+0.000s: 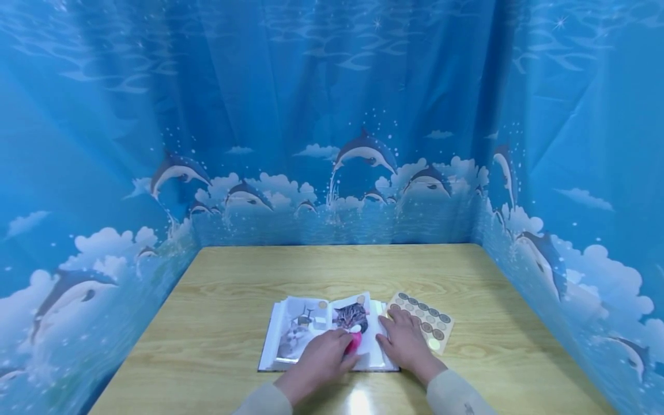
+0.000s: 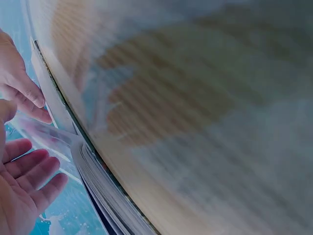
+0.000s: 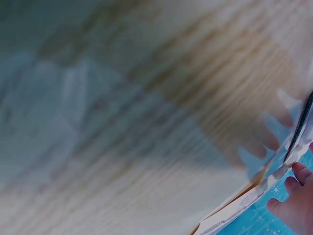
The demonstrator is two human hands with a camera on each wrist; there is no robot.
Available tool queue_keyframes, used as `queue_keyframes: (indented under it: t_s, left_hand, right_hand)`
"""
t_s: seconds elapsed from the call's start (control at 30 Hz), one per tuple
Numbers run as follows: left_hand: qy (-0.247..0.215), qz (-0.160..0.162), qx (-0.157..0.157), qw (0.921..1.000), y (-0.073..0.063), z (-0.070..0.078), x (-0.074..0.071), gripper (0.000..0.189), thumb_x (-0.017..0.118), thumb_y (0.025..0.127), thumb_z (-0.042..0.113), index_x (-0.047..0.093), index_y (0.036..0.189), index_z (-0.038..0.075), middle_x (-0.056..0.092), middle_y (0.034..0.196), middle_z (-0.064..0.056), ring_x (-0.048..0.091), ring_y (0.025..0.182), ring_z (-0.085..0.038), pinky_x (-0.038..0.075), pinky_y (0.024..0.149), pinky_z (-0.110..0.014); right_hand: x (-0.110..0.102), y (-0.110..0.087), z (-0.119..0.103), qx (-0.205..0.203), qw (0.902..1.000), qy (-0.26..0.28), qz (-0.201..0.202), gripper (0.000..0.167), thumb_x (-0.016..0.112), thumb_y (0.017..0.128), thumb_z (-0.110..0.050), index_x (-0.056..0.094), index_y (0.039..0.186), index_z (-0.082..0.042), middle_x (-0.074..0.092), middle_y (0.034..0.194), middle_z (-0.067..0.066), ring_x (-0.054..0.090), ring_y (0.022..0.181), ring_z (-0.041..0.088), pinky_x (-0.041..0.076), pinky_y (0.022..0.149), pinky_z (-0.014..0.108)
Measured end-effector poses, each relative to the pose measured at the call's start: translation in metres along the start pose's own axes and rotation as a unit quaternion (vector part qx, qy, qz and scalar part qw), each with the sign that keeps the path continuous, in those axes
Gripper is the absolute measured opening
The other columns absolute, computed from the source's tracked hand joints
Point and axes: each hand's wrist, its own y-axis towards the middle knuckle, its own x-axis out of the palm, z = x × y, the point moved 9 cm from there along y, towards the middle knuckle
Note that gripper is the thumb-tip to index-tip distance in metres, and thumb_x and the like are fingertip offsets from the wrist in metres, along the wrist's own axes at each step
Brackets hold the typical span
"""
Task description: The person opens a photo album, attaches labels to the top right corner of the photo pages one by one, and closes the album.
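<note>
In the head view, a photo album (image 1: 380, 337) lies spread on the table, showing a grey-toned photo (image 1: 295, 337) on the left page and a striped cat photo (image 1: 350, 316) on the right. My left hand (image 1: 324, 354) is over the right page, beside a bright pink patch (image 1: 354, 343); whether that is print or an object is unclear. The left wrist view shows its fingers (image 2: 41, 178) extended, nothing visibly gripped. My right hand (image 1: 407, 340) rests flat across the album's right edge and a beige sheet of round stickers (image 1: 433, 324), hiding part of the sheet.
The wooden table (image 1: 228, 276) extends around the album. A blue dolphin-print curtain (image 1: 321, 115) stands behind it and at both sides. One round sticker (image 1: 323, 304) shows on the left page and another (image 1: 361, 299) on the right.
</note>
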Motion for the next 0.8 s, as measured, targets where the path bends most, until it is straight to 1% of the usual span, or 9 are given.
queue_keyframes:
  t_s: [0.1, 0.17, 0.27, 0.33, 0.37, 0.47, 0.57, 0.7, 0.8]
  left_hand:
    - [-0.038, 0.03, -0.009, 0.9988, -0.005, -0.004, -0.007, 0.041, 0.07, 0.09, 0.033, 0.067, 0.122, 0.007, 0.07, 0.104, -0.004, 0.066, 0.091, -0.017, 0.056, 0.08, -0.029]
    - [-0.068, 0.061, -0.013, 0.9957, -0.01, -0.008, -0.013, 0.042, 0.07, 0.089, 0.025, 0.065, 0.126, 0.006, 0.07, 0.106, -0.005, 0.067, 0.092, -0.018, 0.057, 0.08, -0.03]
    - [-0.121, 0.105, -0.022, 0.9868, -0.017, -0.014, -0.022, 0.044, 0.068, 0.087, 0.015, 0.063, 0.128, 0.001, 0.071, 0.106, -0.006, 0.068, 0.09, -0.019, 0.057, 0.079, -0.031]
    - [-0.158, 0.121, -0.035, 0.9794, -0.02, -0.019, -0.026, 0.043, 0.066, 0.087, 0.012, 0.063, 0.127, -0.002, 0.071, 0.106, -0.007, 0.068, 0.09, -0.019, 0.057, 0.079, -0.031]
    - [-0.175, 0.126, -0.043, 0.9755, -0.022, -0.022, -0.027, 0.042, 0.066, 0.088, 0.011, 0.062, 0.127, -0.003, 0.071, 0.105, -0.007, 0.069, 0.089, -0.019, 0.057, 0.078, -0.031]
    - [-0.228, 0.124, -0.074, 0.9628, -0.026, -0.03, -0.027, 0.038, 0.062, 0.093, 0.012, 0.061, 0.127, -0.005, 0.07, 0.106, -0.011, 0.068, 0.088, -0.019, 0.058, 0.074, -0.029]
    - [-0.266, 0.122, -0.108, 0.9502, -0.03, -0.039, -0.028, 0.035, 0.059, 0.098, 0.014, 0.061, 0.125, -0.007, 0.07, 0.105, -0.015, 0.068, 0.086, -0.019, 0.058, 0.07, -0.026]
    - [-0.29, 0.138, -0.15, 0.935, -0.037, -0.051, -0.034, 0.033, 0.06, 0.099, 0.015, 0.064, 0.122, -0.007, 0.071, 0.101, -0.014, 0.068, 0.084, -0.018, 0.058, 0.068, -0.024]
    - [-0.302, 0.155, -0.171, 0.9249, -0.042, -0.061, -0.04, 0.03, 0.062, 0.096, 0.014, 0.066, 0.118, -0.007, 0.072, 0.098, -0.013, 0.069, 0.081, -0.018, 0.057, 0.067, -0.024]
  right_hand:
    - [0.0, -0.001, 0.001, 0.001, 1.0, -0.001, -0.002, 0.049, 0.06, 0.097, -0.036, 0.059, 0.135, -0.005, 0.044, 0.146, 0.025, 0.034, 0.138, 0.046, 0.021, 0.113, 0.066]
    - [0.0, -0.002, 0.001, 0.0, 1.0, -0.002, -0.002, 0.048, 0.06, 0.097, -0.035, 0.059, 0.135, -0.005, 0.044, 0.146, 0.025, 0.034, 0.138, 0.046, 0.022, 0.112, 0.066]
    - [0.0, -0.002, 0.001, -0.002, 1.0, -0.003, 0.0, 0.047, 0.06, 0.097, -0.034, 0.06, 0.134, -0.005, 0.045, 0.145, 0.025, 0.036, 0.137, 0.046, 0.022, 0.111, 0.067]
    - [0.001, -0.002, 0.001, -0.002, 1.0, -0.004, -0.001, 0.047, 0.06, 0.097, -0.034, 0.06, 0.134, -0.005, 0.045, 0.145, 0.025, 0.036, 0.136, 0.046, 0.022, 0.111, 0.067]
    - [0.001, -0.002, 0.001, -0.002, 1.0, -0.004, -0.001, 0.047, 0.06, 0.097, -0.034, 0.06, 0.134, -0.005, 0.045, 0.145, 0.025, 0.036, 0.136, 0.046, 0.022, 0.111, 0.067]
    - [0.002, -0.002, 0.002, 0.002, 1.0, -0.005, -0.006, 0.048, 0.059, 0.098, -0.036, 0.059, 0.135, -0.005, 0.044, 0.146, 0.025, 0.035, 0.137, 0.046, 0.021, 0.112, 0.067]
    - [0.003, -0.002, 0.002, 0.003, 1.0, -0.005, -0.007, 0.049, 0.059, 0.098, -0.036, 0.059, 0.135, -0.006, 0.044, 0.146, 0.025, 0.035, 0.137, 0.046, 0.021, 0.112, 0.067]
    - [0.004, -0.002, 0.002, 0.003, 0.9999, -0.009, -0.008, 0.048, 0.058, 0.098, -0.036, 0.059, 0.135, -0.006, 0.044, 0.146, 0.024, 0.035, 0.137, 0.046, 0.021, 0.112, 0.067]
    - [0.004, -0.003, 0.002, 0.004, 0.9999, -0.01, -0.009, 0.049, 0.058, 0.098, -0.037, 0.059, 0.136, -0.006, 0.044, 0.146, 0.024, 0.035, 0.137, 0.046, 0.022, 0.112, 0.067]
